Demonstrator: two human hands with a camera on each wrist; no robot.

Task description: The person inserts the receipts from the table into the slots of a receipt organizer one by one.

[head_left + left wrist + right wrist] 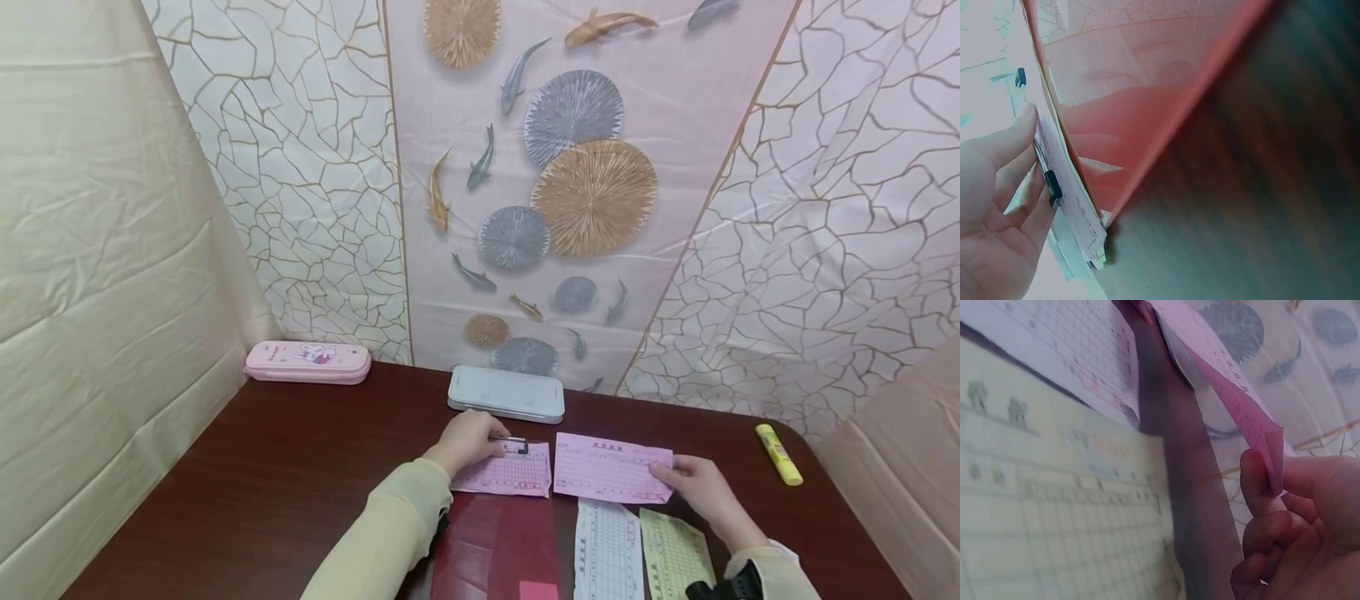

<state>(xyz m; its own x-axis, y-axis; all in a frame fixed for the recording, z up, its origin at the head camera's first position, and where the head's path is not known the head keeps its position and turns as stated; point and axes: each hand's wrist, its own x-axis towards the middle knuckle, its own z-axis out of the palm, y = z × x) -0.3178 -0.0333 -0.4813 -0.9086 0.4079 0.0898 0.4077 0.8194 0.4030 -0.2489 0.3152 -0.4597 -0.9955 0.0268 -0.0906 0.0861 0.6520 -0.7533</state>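
The person's left hand (pixel 467 442) is at the top of a dark red folder (pixel 491 542), thumb and fingers pinching a metal clip (pixel 527 446) with dark ends. A clipped pink form (pixel 506 477) lies under that clip, over the upper part of the folder, its printed grid and red marks showing. A small bright pink patch (pixel 537 591) shows low on the folder.

The right hand (pixel 701 487) pinches a loose pink form (pixel 611 469) near its lower right corner, between the thumb and the bent fingers. This loose form is raised at a slant, just to the right of the clipped one. Below it on the worktop (pixel 300 467) lie a white form (pixel 609 550) and, just to its right, a yellow-green form (pixel 675 552), both ruled in grids.

Along the back edge, a pale blue case (pixel 506 392) lies behind the folder, and a pink pencil case (pixel 307 362) with a cartoon print lies far to the left. A yellow stick (pixel 779 454) lies near the right edge. Behind everything hangs a cloth (pixel 592 196) printed with fish and round leaves.
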